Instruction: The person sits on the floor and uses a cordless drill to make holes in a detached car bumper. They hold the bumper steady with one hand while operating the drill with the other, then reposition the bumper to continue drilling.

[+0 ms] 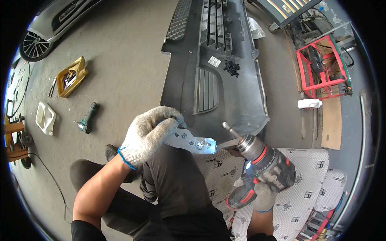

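Note:
My left hand [149, 130], in a white knit glove, pinches one end of a flat metal bracket [189, 141] pierced by several holes. It is held above my knee, its free end pointing right and lit bluish. My right hand [264, 198], also gloved, grips a black and red cordless drill [273, 168] by its handle. The drill's work light glows. Its chuck carries a short metal bit [232, 130] that points up and left, apart from the bracket. Beyond both hands lies a large dark grey car bumper [241, 90] on the floor.
A patterned padded mat [301, 172] lies at right, near a red metal frame [321, 86] and white bottle [309, 104]. On the left floor are a yellow cut-open container [82, 66] of small parts, a white one [53, 120], a green power driver [87, 118] and a parked car [60, 22].

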### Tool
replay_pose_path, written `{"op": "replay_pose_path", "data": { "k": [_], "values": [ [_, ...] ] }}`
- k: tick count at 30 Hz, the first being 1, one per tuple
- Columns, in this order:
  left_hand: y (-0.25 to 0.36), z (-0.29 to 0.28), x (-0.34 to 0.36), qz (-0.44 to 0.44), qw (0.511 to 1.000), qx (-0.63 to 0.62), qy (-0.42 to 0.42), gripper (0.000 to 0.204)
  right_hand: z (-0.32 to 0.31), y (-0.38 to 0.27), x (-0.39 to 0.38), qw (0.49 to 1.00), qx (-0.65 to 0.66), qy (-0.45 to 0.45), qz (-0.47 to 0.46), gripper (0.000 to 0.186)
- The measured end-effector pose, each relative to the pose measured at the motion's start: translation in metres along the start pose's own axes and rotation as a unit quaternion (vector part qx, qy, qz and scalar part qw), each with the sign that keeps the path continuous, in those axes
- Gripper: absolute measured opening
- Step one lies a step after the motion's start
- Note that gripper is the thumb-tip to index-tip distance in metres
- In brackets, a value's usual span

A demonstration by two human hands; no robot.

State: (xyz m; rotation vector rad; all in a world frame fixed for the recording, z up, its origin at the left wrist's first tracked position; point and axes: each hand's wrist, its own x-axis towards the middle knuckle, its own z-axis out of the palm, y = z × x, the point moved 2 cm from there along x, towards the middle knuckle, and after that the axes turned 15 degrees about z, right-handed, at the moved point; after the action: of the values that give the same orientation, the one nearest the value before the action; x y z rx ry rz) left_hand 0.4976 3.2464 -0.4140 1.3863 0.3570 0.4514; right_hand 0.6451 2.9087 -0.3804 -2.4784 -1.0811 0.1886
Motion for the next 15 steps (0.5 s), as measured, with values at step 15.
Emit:
{"op": "replay_pose_path", "data": {
  "k": [15],
  "values": [
    [0.003, 0.000, 0.001, 0.001, 0.998, 0.061, -0.001, 0.023, 0.065, -0.001, -0.002, 0.889, 0.401, -0.026, 0.218, 0.057]
  ]
}}
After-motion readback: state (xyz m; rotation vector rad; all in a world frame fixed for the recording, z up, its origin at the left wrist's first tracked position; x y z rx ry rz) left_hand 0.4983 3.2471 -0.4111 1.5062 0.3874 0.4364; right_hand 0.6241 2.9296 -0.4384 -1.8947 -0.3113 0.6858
